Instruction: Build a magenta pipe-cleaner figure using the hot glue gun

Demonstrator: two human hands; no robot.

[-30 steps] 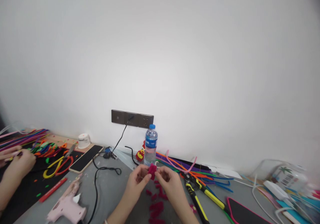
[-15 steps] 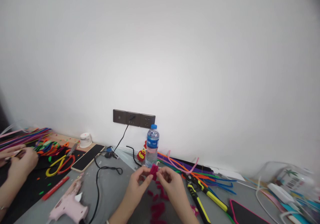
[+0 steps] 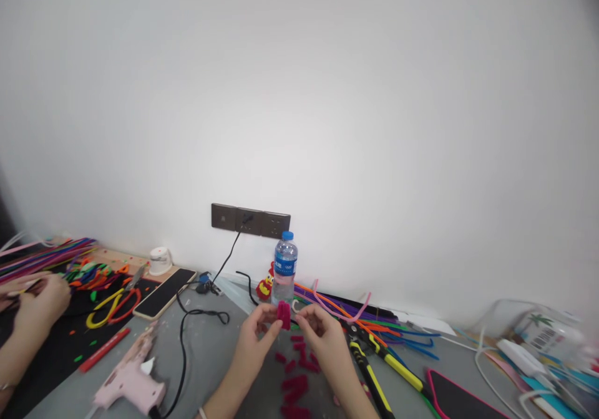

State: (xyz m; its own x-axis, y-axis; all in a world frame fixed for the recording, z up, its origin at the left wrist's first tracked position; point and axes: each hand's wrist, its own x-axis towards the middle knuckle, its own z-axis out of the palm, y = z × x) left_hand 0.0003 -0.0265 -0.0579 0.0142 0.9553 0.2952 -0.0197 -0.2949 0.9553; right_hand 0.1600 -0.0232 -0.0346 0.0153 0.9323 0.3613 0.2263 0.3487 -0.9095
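My left hand (image 3: 256, 338) pinches a small magenta fuzzy piece (image 3: 283, 315), seemingly bent pipe cleaner, between thumb and fingers. Just to its right, my right hand (image 3: 322, 335) is closed with thumb and fingertips together, a small gap away from the piece. Whether those fingertips hold anything is too small to tell. Below and between my hands, several short magenta pieces (image 3: 294, 386) lie on the grey table. Straight behind the held piece stands a water bottle (image 3: 285, 269) with a blue cap, and a red and yellow figure (image 3: 264, 287) sits beside it.
Yellow-black pliers (image 3: 369, 375) and colourful pipe cleaners (image 3: 388, 328) lie to the right, near a pink-edged phone (image 3: 461, 397). On the left are a pink glue gun (image 3: 133, 385), a black cable (image 3: 183, 344), another phone (image 3: 165, 294), scissors (image 3: 116, 303) and a co-worker's hands (image 3: 44, 297).
My right hand has come off the magenta piece and moved slightly right. The piece stays in my left hand, now a little higher and further left.
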